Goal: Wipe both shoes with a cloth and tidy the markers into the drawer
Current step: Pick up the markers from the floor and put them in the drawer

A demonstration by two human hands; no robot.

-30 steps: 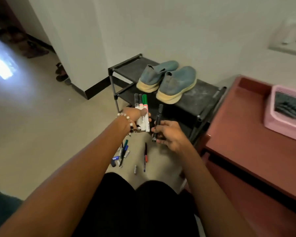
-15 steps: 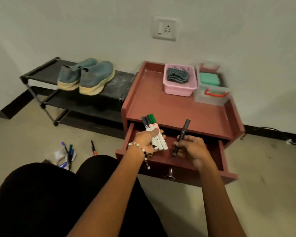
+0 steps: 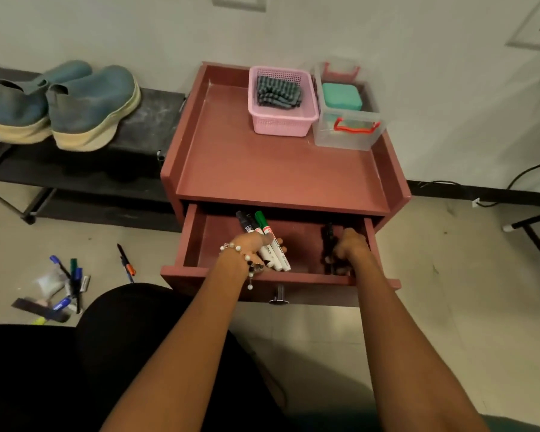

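The red-brown cabinet's drawer (image 3: 194, 241) stands pulled open, and both my hands are inside it. My left hand (image 3: 251, 246) grips a bundle of three white markers (image 3: 270, 249) with black and green caps, tips pointing away from me. My right hand (image 3: 349, 249) holds a black marker (image 3: 328, 244) low at the drawer's right side. Two blue shoes (image 3: 88, 104) with cream soles sit side by side on the black shoe rack (image 3: 150, 120) to the left. A dark folded cloth (image 3: 278, 92) lies in a pink basket (image 3: 281, 123) on the cabinet top.
Several more markers and pens (image 3: 72, 282) lie scattered on the floor at left, with an orange-tipped pen (image 3: 126, 263) nearer the drawer. A clear box with red handles (image 3: 346, 126) holds a green item. My dark-clothed knees fill the bottom left. A cable runs along the right wall.
My view swung from the shoe rack to the cabinet. Both hands dropped from above the drawer down into it, still carrying the markers.
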